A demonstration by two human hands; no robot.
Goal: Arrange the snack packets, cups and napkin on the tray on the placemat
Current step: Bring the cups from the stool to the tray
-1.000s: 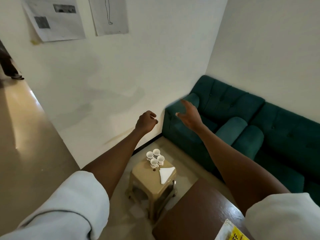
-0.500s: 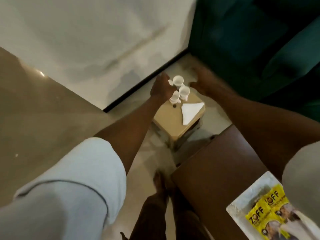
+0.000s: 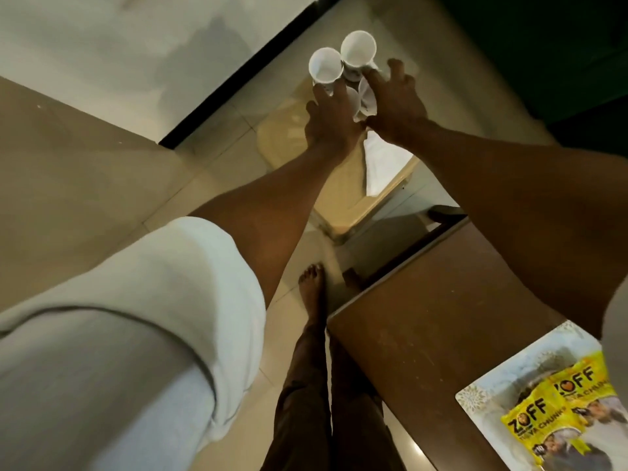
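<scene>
Several white cups stand close together at the far end of a small beige stool (image 3: pixel 289 137). My left hand (image 3: pixel 331 120) curls its fingers round the base of the left cup (image 3: pixel 325 68). Just behind it stands another cup (image 3: pixel 358 51). My right hand (image 3: pixel 396 103) grips a nearer cup (image 3: pixel 366 96), which my fingers mostly hide. A folded white napkin (image 3: pixel 384 164) lies on the stool below my hands. At the lower right, two yellow snack packets (image 3: pixel 550 413) lie on a pale patterned tray (image 3: pixel 475 399) on the brown table (image 3: pixel 441 300).
A dark green sofa (image 3: pixel 543 45) fills the top right, close to the stool. A white wall with a black skirting (image 3: pixel 238 86) runs along the top left. My bare foot (image 3: pixel 311 290) stands on the tiled floor between the stool and the table.
My view has tilted down and moved closer to the stool. Both hands have reached the cups and closed on them; before, they hovered just beside the cluster.
</scene>
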